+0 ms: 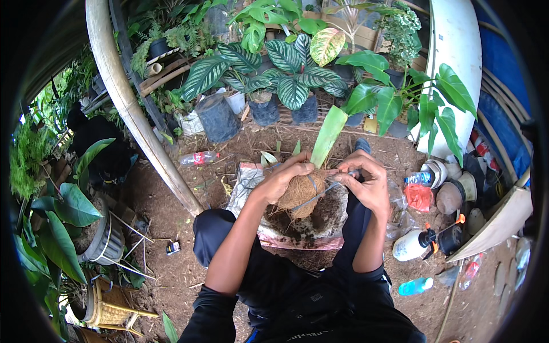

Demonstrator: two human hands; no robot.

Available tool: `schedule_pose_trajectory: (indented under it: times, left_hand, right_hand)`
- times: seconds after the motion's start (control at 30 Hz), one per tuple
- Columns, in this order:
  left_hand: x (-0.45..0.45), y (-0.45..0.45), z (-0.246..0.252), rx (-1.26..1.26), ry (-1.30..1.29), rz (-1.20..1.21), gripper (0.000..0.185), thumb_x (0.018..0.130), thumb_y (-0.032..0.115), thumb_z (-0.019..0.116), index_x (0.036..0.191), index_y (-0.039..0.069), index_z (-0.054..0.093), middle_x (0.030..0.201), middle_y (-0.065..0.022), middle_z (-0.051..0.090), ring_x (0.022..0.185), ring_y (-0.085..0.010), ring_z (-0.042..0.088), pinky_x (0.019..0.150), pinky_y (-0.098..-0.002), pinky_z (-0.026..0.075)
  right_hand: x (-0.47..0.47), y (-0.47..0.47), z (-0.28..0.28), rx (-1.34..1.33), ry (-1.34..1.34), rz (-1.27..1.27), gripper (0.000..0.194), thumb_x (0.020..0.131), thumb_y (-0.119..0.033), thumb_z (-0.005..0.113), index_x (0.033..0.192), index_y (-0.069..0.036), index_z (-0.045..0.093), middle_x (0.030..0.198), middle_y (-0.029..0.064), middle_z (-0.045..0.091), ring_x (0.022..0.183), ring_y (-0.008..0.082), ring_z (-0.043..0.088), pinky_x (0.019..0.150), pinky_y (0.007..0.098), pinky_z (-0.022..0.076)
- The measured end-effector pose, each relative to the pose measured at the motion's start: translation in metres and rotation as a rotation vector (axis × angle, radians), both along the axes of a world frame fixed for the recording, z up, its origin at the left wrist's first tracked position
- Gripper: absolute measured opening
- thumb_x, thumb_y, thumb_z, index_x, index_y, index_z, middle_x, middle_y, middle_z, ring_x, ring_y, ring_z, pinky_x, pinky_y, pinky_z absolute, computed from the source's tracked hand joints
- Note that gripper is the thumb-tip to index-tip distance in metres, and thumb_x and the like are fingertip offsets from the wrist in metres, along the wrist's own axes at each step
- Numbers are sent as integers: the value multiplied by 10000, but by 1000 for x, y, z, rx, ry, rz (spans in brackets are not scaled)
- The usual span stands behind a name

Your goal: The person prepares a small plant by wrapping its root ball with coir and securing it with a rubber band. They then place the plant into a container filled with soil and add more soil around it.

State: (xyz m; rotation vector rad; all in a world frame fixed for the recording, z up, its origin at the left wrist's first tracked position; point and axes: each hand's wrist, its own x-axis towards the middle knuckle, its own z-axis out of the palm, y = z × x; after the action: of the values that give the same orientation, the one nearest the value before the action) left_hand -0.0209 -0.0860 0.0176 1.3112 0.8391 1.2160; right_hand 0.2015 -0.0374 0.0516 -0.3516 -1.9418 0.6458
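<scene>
A brown coconut-fibre ball is held between my knees, above a soil-strewn sack. From its top rises a broad green leaf or stem piece with a cut-off end. My left hand grips the upper left of the ball, its fingers near the base of the green piece. A thin blue-grey strip runs around the fibre and stretches across to the right. My right hand pinches the strip between thumb and fingers, just beside the ball.
Beneath lies a flattened sack with dark soil. A bamboo post leans at left. Potted plants line the back. A cola bottle lies at left. On the right are a pump sprayer, a blue bottle and stacked pots.
</scene>
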Motion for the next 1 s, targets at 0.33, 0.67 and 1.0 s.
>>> schedule_pose_trajectory:
  times: [0.33, 0.67, 1.0]
  left_hand:
    - [13, -6, 0, -110, -486, -445, 556, 907, 365, 468, 1344, 24, 431, 1046, -206, 625, 832, -322, 672, 745, -448, 571]
    - [5, 3, 1, -181, -693, 65, 554, 858, 451, 421, 1067, -33, 589, 918, -179, 651, 797, -330, 648, 774, -477, 538]
    - [2, 1, 13, -131, -857, 331, 559, 883, 464, 359, 1113, -1, 566, 1060, -180, 643, 974, -327, 630, 889, -469, 502]
  right_hand:
    - [-50, 25, -48, -226, 510, 5, 190, 734, 73, 770, 845, 31, 622, 861, 38, 581, 714, 56, 566, 588, 219, 490]
    - [-93, 28, -83, -626, 428, 8, 114, 904, -63, 667, 872, -8, 572, 662, 22, 622, 527, 50, 547, 429, 221, 438]
    - [-80, 41, -84, -391, 336, -117, 204, 891, -119, 701, 751, 4, 618, 657, -41, 563, 589, 11, 445, 540, 210, 358]
